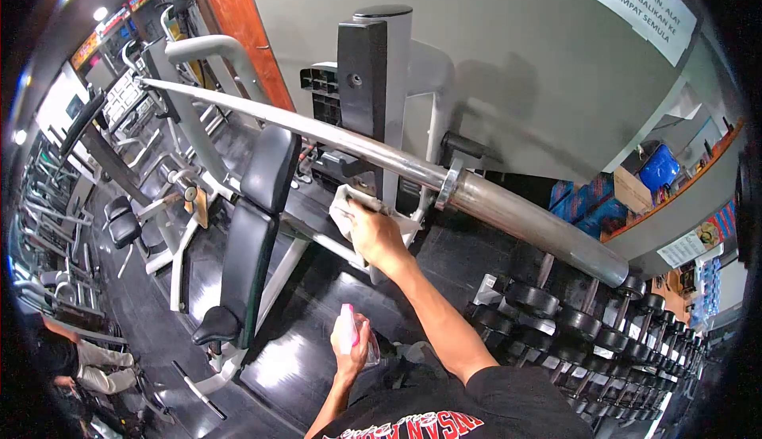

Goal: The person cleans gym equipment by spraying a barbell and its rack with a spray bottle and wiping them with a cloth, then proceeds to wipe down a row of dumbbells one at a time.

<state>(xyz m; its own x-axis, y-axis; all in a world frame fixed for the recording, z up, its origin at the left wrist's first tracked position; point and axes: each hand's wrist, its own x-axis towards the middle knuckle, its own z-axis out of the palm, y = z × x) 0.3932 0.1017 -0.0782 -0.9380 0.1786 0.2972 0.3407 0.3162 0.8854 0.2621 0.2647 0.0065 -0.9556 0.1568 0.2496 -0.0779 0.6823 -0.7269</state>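
My right hand [375, 236] is closed on a crumpled pale cloth [344, 206], held against or just in front of the bench's upright frame, below the barbell. Lower down, near my body, my left hand [347, 350] grips a spray bottle [348, 324] with a pink and white head; its lower part is largely hidden by the hand. A steel barbell [349, 144] runs slantwise above both hands, its thick bare sleeve [540, 229] reaching to the right. Left of the cloth stands an inclined bench with a black padded backrest [252, 260].
Dumbbells [575, 324] fill a rack on the right. A grey wall [508, 50] carries a paper sign [647, 6]. Weight machines [127, 221] line the left side, where another person [87, 360] shows at the edge. A curved counter [683, 209] stands far right.
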